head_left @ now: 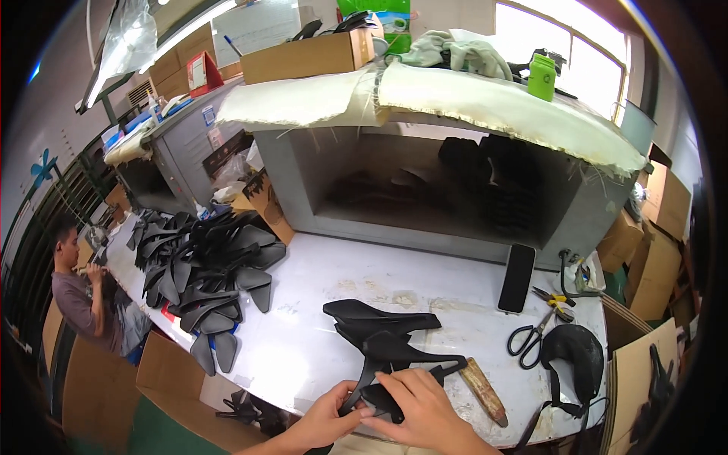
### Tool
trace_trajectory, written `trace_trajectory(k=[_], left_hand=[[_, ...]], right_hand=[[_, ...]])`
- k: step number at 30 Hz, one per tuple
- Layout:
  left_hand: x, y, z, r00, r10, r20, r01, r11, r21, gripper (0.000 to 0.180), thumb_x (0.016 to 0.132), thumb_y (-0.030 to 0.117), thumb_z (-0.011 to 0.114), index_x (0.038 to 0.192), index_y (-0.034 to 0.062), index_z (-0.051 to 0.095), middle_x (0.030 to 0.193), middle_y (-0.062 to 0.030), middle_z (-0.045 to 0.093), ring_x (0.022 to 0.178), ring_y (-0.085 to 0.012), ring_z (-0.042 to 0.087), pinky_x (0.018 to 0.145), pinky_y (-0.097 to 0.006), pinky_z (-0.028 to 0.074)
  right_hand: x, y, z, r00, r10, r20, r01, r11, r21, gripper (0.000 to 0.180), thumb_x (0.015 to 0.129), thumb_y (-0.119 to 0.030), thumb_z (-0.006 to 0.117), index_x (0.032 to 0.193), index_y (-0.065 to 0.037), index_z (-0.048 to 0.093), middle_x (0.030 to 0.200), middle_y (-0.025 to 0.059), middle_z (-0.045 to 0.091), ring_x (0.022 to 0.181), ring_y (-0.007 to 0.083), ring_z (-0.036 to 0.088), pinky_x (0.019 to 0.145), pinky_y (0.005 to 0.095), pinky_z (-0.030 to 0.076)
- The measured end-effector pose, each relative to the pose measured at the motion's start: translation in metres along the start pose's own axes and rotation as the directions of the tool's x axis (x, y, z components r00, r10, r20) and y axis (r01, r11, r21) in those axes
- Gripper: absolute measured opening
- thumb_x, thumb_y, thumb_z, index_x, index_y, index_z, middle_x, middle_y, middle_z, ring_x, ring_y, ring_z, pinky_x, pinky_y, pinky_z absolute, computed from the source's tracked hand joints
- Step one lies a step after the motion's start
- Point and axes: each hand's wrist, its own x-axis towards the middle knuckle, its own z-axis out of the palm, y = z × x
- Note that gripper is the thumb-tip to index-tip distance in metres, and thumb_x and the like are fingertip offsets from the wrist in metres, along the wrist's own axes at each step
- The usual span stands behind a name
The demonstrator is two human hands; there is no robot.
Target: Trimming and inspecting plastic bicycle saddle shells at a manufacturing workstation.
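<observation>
Both of my hands hold a black bicycle saddle shell (402, 362) at the near edge of the white worktable (318, 341). My left hand (334, 413) grips its narrow end from the left with the fingers curled under it. Over the same end lies my right hand (421, 409), fingers on top. A second black saddle (375, 312) lies on the table just behind, touching the one I hold.
A big pile of black saddles (201, 277) covers the table's left. Right of my hands lie a wooden stick (483, 390), scissors (535, 334), a black phone (517, 277) and a black padded piece (574, 355). A grey oven-like box (440, 189) stands behind. A seated person (83, 292) is at far left.
</observation>
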Motion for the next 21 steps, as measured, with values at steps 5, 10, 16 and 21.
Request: trace_trajectory(k=[5, 10, 16, 21], left_hand=[[-0.009, -0.001, -0.015, 0.979, -0.193, 0.064, 0.193, 0.981, 0.013, 0.038, 0.101, 0.011, 0.065, 0.135, 0.0061, 0.05, 0.087, 0.0019, 0.058, 0.068, -0.0039, 0.051, 0.056, -0.018, 0.038], [-0.043, -0.015, -0.054, 0.978, -0.206, -0.03, 0.206, 0.979, 0.006, 0.034, 0.103, 0.014, 0.063, 0.135, 0.0055, 0.055, 0.088, 0.0017, 0.059, 0.069, -0.0038, 0.051, 0.056, -0.018, 0.037], [-0.081, -0.016, -0.085, 0.963, -0.228, -0.146, 0.253, 0.949, 0.186, 0.03, 0.106, 0.017, 0.058, 0.132, 0.0034, 0.061, 0.079, 0.0001, 0.061, 0.06, -0.0039, 0.049, 0.053, -0.019, 0.036], [-0.088, -0.023, -0.099, 0.972, -0.208, -0.106, 0.226, 0.951, 0.213, 0.029, 0.106, 0.017, 0.056, 0.131, 0.0012, 0.061, 0.077, -0.002, 0.061, 0.057, -0.0055, 0.049, 0.053, -0.021, 0.038]], right_hand=[[-0.049, 0.026, 0.008, 0.963, 0.258, -0.083, -0.212, 0.909, 0.358, 0.035, 0.077, -0.019, 0.075, 0.101, -0.005, 0.054, 0.083, 0.0098, 0.054, 0.073, 0.0226, 0.054, 0.063, 0.0362, 0.046], [-0.02, 0.037, -0.034, 0.631, 0.463, -0.622, 0.261, 0.628, 0.733, 0.039, 0.082, -0.034, 0.064, 0.106, -0.008, 0.047, 0.084, 0.0068, 0.048, 0.073, 0.0182, 0.046, 0.069, 0.0344, 0.041], [0.044, 0.064, -0.01, 0.585, 0.562, -0.585, 0.37, 0.456, 0.809, 0.051, 0.094, -0.04, 0.052, 0.126, 0.0, 0.052, 0.105, 0.0133, 0.061, 0.101, 0.0273, 0.056, 0.101, 0.0407, 0.041], [0.04, 0.099, 0.081, 0.62, 0.659, 0.427, -0.651, 0.127, 0.748, 0.054, 0.093, -0.032, 0.072, 0.129, 0.004, 0.057, 0.118, 0.0174, 0.066, 0.115, 0.0297, 0.06, 0.104, 0.0412, 0.045]])
